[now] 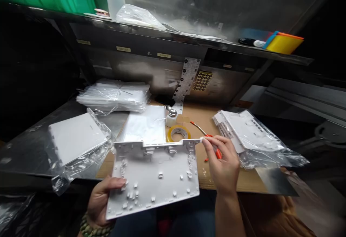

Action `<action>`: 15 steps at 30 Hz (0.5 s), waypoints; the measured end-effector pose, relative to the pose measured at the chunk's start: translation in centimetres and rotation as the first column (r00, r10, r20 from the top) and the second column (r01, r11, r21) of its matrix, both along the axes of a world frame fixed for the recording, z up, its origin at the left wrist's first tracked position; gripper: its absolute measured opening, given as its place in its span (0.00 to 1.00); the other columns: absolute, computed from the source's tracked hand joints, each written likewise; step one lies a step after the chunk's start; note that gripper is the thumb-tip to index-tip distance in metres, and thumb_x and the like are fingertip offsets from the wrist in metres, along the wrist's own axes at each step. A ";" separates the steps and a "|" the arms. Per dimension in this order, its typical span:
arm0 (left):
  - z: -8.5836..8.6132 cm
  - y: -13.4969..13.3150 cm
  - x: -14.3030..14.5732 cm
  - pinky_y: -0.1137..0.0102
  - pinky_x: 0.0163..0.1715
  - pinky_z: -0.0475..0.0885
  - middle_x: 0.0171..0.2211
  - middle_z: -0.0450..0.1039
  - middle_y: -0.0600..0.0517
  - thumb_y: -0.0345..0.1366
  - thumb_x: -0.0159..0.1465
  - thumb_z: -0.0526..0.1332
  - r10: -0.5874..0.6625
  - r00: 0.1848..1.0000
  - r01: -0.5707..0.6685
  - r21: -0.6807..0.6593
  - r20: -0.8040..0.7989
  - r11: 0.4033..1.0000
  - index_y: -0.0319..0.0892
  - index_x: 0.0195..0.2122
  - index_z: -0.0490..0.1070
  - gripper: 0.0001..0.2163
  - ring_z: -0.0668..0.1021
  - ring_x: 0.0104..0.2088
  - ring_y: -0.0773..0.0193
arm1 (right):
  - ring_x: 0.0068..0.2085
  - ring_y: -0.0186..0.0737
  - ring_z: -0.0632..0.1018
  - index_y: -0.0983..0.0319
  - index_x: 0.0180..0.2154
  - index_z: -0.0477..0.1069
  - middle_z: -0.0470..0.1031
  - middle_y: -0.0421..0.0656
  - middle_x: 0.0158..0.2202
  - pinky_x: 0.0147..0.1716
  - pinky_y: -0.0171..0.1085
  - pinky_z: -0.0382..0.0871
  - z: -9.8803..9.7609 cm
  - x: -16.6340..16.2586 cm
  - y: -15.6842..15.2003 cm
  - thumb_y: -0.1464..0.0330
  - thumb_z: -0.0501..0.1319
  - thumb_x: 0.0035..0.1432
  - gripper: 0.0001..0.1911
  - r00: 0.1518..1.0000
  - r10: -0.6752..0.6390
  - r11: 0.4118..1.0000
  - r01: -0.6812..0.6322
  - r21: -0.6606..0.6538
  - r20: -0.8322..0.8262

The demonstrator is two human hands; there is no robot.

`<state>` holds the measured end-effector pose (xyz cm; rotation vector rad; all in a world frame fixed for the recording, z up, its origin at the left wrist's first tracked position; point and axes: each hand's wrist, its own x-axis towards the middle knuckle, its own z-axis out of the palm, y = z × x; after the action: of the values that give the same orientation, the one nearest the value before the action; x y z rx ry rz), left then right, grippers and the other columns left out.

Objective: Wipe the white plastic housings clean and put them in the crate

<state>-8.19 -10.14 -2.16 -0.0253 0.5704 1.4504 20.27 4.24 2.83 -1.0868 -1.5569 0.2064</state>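
Left hand (101, 197): grip pinches ribbed white plastic housing panel (154, 185) by its left edge, at the worktop's (29, 139) near side. Right hand (223, 157): grip pressed together at panel's far right corner; pinched item unclear.

Beyond the right hand's fingers (223, 145), a metal back panel (227, 85) is topped by a shelf (189, 39), and higher still a dark grey wall (243, 6) is marked by dull reflections. Below and beyond the fingers, the metal bench (35, 139) is partly covered by cardboard (201, 110). Far to their left, the room (32, 60) is lost in darkness.
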 end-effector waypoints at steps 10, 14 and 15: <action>4.2 1.9 7.3 0.54 0.47 0.81 0.44 0.84 0.48 0.18 0.55 0.67 -0.085 0.979 0.091 0.027 -0.184 0.995 0.55 0.70 0.57 0.44 0.86 0.40 0.48 | 0.41 0.38 0.77 0.57 0.45 0.80 0.74 0.43 0.42 0.37 0.37 0.75 3.7 -5.5 -4.4 0.75 0.67 0.62 0.11 0.974 0.226 0.970 -0.222 0.101 -0.027; 5.1 1.8 9.1 0.59 0.51 0.79 0.51 0.82 0.49 0.18 0.55 0.68 -0.113 0.984 0.120 0.041 -0.139 0.992 0.63 0.71 0.54 0.48 0.85 0.44 0.50 | 0.40 0.38 0.77 0.59 0.46 0.78 0.73 0.44 0.42 0.38 0.38 0.76 4.2 -7.8 -5.4 0.77 0.66 0.62 0.12 0.944 0.328 0.936 -0.331 0.118 0.044; 5.2 1.8 9.3 0.58 0.51 0.79 0.52 0.81 0.50 0.17 0.55 0.68 -0.111 0.986 0.117 0.044 -0.122 0.992 0.64 0.71 0.53 0.48 0.85 0.45 0.50 | 0.40 0.38 0.77 0.60 0.46 0.78 0.73 0.44 0.41 0.39 0.38 0.77 4.2 -7.9 -5.3 0.77 0.66 0.62 0.12 0.946 0.320 0.938 -0.324 0.125 0.048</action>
<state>1.15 -8.36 3.04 0.1330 0.6222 1.3605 12.42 -1.07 6.99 -0.7300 -1.7436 0.3077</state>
